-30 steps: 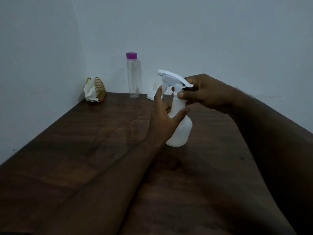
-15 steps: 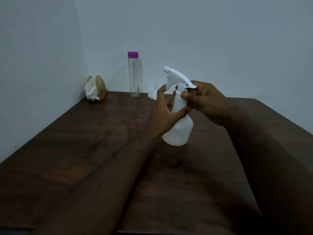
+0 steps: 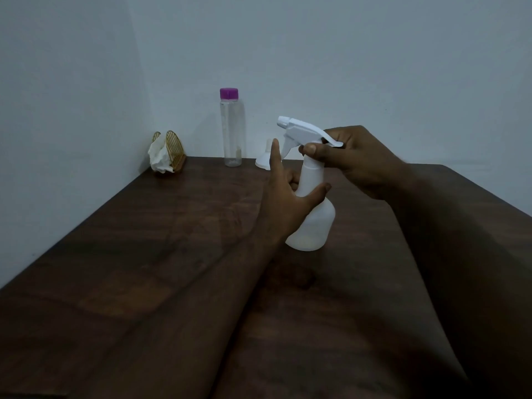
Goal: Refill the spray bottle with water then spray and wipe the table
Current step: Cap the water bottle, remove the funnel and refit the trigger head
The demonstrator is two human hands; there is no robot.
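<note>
My right hand (image 3: 354, 159) pinches the collar of the near-upright spray bottle (image 3: 313, 223) held over the counter (image 3: 172, 254), my spread left hand (image 3: 285, 203) touching its shoulder from 9 o'clock, the capped water bottle (image 3: 232, 131) well apart at 11 o'clock.

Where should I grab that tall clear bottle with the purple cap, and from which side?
Best the mid-body of the clear bottle, from the front: it stands upright, slim and straight-sided, with the wall right behind and the funnel at its right.
</note>
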